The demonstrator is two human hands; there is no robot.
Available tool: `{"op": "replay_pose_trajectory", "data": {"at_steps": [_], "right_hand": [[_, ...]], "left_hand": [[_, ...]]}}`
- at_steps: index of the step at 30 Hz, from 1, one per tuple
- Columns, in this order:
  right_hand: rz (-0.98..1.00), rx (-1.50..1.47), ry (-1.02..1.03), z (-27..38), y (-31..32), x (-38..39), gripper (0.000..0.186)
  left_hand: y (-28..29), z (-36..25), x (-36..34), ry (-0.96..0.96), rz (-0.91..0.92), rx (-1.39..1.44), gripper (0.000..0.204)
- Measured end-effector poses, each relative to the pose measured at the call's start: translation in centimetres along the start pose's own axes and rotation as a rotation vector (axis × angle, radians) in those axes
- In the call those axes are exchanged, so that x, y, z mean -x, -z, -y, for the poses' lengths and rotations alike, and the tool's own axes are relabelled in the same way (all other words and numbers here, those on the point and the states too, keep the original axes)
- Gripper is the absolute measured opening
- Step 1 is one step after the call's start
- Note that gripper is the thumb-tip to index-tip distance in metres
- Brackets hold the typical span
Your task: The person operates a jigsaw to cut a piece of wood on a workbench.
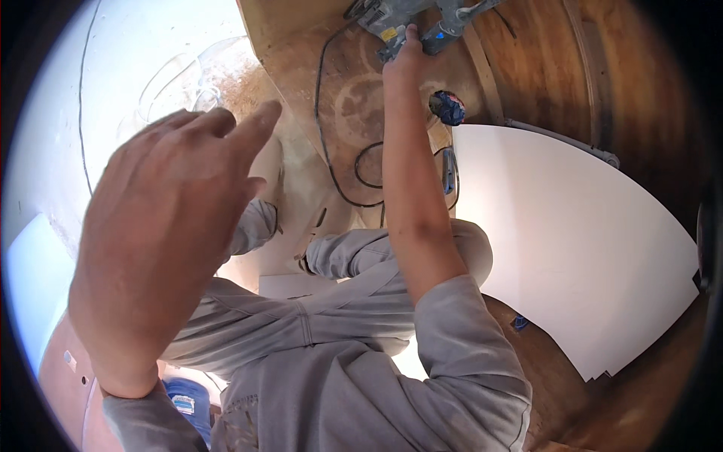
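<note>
My right arm stretches out to the far side of the floor. There my right hand (407, 56) is closed on a grey-green power tool (444, 34), its thumb lying along the body; the tool's far part is cut off by the picture's upper edge, so its exact kind does not show. A black cord (320, 113) runs near it and loops on the brown board (358, 87). Close to the camera on the left, my left hand (169, 211) is raised in the air with the index finger stretched out and the other fingers partly bent. It holds nothing.
A large white sheet (572, 233) with a curved outline lies at the right. Near its corner are a dark blue crumpled bundle (449, 108) and a small blue-and-grey object (449, 172). Brown dust (245, 71) covers the pale floor beyond my left hand. A blue container (188, 410) stands at lower left.
</note>
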State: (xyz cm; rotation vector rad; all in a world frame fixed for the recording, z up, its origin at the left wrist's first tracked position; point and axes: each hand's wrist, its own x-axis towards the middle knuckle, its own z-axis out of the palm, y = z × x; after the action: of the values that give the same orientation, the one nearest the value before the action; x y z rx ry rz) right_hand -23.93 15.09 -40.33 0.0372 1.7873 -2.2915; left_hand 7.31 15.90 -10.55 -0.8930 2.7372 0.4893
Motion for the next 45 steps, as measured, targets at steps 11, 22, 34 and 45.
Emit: {"op": "replay_pose_trajectory", "data": {"at_steps": [11, 22, 34, 45], "right_hand": [[0.164, -0.132, -0.034, 3.6, -0.2, -2.7, 0.047], [0.007, -0.032, -0.153, 1.5, 0.8, 0.1, 0.054], [0.034, -0.083, -0.191, 0.7, -0.8, 10.7, 0.07], [0.277, -0.35, -0.225, 0.0, 0.3, 11.9, 0.066]], "left_hand": [[0.1, 1.3, 0.2, 0.038, 0.048, 0.087, 0.052], [-0.9, 3.5, 2.4, -0.002, -0.055, -0.03, 0.037], [-0.1, 6.4, 1.1, 0.167, 0.014, -0.012, 0.029], [-10.7, 0.4, -10.6, -0.332, -0.567, -0.099, 0.034]]}}
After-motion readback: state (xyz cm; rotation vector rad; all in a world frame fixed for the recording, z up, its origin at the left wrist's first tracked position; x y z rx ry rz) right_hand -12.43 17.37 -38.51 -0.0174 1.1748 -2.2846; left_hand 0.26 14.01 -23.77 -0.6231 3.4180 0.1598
